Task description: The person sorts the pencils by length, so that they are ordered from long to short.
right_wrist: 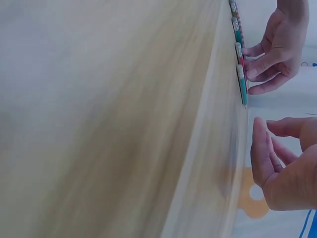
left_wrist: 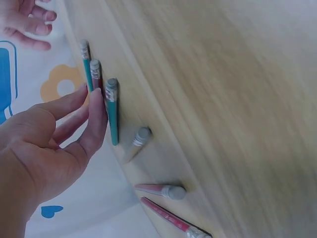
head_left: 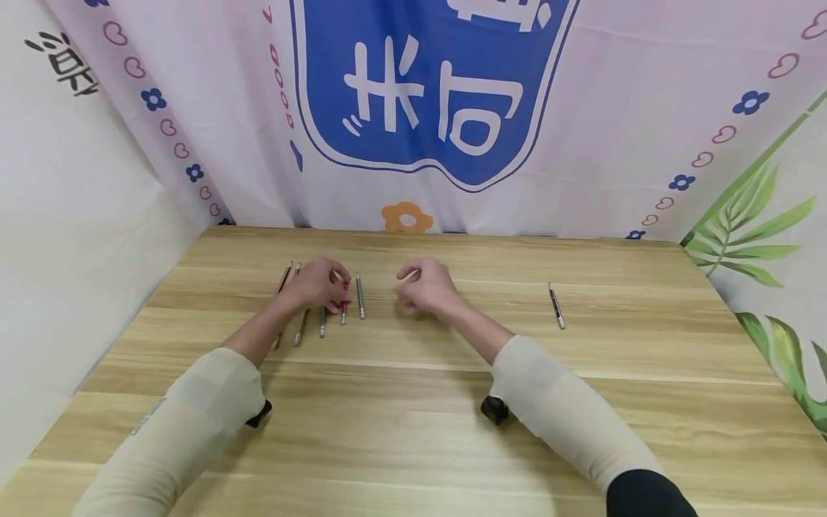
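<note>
My left hand [head_left: 318, 284] is at a row of pencils on the table and pinches the red pencil [head_left: 344, 316] between thumb and fingers. To its right lies a teal pencil [head_left: 360, 296]. On the other side are a second teal pencil [left_wrist: 113, 111] and a brown pencil [head_left: 301, 328], with more pencils farther left, partly covered by the hand and wrist. All show eraser ends toward me. My right hand [head_left: 428, 287] hovers right of the row, fingers loosely bent, holding nothing; in the right wrist view its fingertips [right_wrist: 259, 130] are apart from the pencils.
A lone dark patterned pencil [head_left: 556, 306] lies on the right part of the wooden table [head_left: 400, 431]. A printed cloth [head_left: 614, 143] hangs along the table's back edge. White wall covering stands at the left, leaf-patterned covering at the right.
</note>
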### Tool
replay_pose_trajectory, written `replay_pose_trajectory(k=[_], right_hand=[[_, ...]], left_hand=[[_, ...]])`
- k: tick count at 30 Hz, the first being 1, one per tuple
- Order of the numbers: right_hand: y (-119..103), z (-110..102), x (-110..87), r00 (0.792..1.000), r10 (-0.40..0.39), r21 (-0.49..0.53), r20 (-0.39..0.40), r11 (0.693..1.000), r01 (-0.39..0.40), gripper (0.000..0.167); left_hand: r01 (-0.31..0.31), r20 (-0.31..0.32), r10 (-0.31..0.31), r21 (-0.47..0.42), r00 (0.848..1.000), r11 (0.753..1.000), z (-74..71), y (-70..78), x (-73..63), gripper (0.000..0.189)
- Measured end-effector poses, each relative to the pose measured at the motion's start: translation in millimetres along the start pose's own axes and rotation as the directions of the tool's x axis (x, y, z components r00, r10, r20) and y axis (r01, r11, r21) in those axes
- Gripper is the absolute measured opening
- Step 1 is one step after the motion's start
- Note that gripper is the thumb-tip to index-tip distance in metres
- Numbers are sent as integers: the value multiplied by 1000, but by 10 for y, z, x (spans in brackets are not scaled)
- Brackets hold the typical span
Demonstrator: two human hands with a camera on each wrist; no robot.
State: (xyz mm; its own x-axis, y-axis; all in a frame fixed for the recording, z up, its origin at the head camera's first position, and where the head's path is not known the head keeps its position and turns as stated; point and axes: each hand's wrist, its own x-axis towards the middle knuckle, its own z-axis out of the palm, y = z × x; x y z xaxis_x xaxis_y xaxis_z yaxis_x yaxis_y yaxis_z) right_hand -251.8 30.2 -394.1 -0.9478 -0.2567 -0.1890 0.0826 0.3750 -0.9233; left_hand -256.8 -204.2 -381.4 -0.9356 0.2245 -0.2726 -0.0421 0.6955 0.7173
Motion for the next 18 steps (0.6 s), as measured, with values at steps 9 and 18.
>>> replay_pose_trajectory(k=[9, 18], right_hand=[[120, -349, -104, 998, 15, 18, -60, 1000, -14, 31], [204, -712, -173, 994, 20, 18, -108, 1000, -18, 32]], left_hand=[[-51, -46, 54, 65, 997, 997, 50, 101, 69, 37], [-67, -40, 73, 133, 997, 989, 122, 156, 153, 40]])
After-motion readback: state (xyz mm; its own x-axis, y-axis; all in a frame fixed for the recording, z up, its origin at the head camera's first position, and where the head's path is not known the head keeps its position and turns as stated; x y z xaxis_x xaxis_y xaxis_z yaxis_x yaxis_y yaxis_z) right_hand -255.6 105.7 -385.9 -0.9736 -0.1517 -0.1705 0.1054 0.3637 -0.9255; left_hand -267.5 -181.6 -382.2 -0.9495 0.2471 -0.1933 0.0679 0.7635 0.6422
